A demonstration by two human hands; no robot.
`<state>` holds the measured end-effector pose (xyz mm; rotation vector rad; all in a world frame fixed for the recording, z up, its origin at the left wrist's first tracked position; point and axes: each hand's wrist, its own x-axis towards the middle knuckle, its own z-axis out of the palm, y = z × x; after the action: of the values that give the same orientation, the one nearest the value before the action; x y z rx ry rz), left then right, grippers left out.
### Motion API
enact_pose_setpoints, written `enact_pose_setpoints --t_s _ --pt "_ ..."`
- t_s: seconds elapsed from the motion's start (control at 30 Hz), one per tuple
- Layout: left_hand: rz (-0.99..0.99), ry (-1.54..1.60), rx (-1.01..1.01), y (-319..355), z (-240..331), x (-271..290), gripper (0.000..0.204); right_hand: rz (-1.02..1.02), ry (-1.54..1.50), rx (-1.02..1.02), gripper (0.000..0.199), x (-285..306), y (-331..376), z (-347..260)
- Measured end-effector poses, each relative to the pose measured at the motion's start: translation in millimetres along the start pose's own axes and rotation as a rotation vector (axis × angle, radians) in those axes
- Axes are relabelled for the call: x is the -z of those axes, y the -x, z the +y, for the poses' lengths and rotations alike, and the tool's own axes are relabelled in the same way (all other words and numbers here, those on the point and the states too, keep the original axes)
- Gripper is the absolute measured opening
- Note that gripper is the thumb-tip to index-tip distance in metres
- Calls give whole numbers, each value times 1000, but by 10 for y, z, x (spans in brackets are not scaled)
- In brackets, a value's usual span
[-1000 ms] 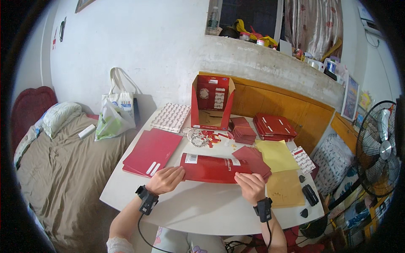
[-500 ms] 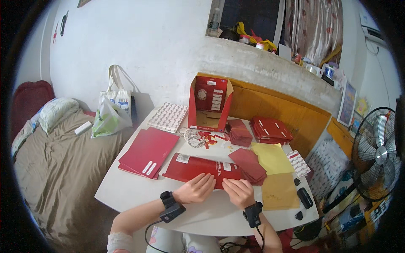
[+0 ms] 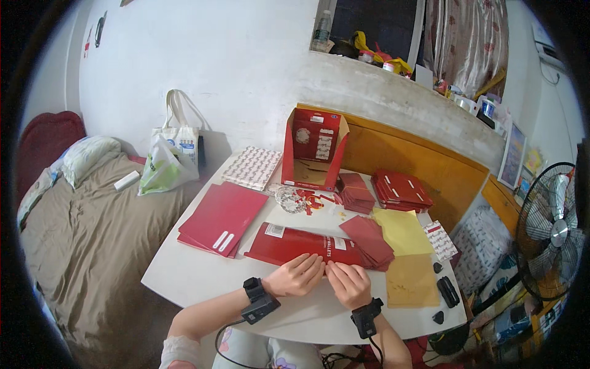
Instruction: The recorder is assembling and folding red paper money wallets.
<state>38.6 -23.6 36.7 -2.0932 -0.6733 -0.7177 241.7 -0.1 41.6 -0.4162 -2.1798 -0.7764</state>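
A long, flat red packaging sleeve [image 3: 292, 245] with white barcode labels lies across the front middle of the white table. My left hand [image 3: 296, 275] pinches its near edge with fingers pressed together. Close beside it, my right hand [image 3: 349, 285] pinches the same edge further right, the fingertips of the two hands nearly meeting. Both thumbs are largely hidden. Fanned dark red envelopes [image 3: 370, 242] lie against the sleeve's right end. Each wrist wears a black strapped device with a cable.
Left of the sleeve lie larger red folders [image 3: 222, 215]. An upright red display box [image 3: 314, 147] stands behind, near a patterned pad [image 3: 253, 167]. Stacked red packs [image 3: 402, 189], yellow sheets [image 3: 401, 230] and small black items [image 3: 447, 291] occupy the right. A fan [image 3: 556, 232] stands beyond.
The view has shifted slightly, moving the scene a little to the right. My left fingertips have come slightly closer to my right ones along the sleeve's edge. Both hands keep their pinch.
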Motion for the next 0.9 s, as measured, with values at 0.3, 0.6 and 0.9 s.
enact_pose_setpoints --t_s 0.3,0.6,0.9 --pt "-52 -2 77 113 -84 149 30 34 -13 -32 21 -23 91 45" --pt "-34 32 77 56 -51 149 30 21 -6 -15 20 -36 0 -9" --pt "-141 30 94 175 -191 177 35 44 -62 -69 19 -62 72 85"
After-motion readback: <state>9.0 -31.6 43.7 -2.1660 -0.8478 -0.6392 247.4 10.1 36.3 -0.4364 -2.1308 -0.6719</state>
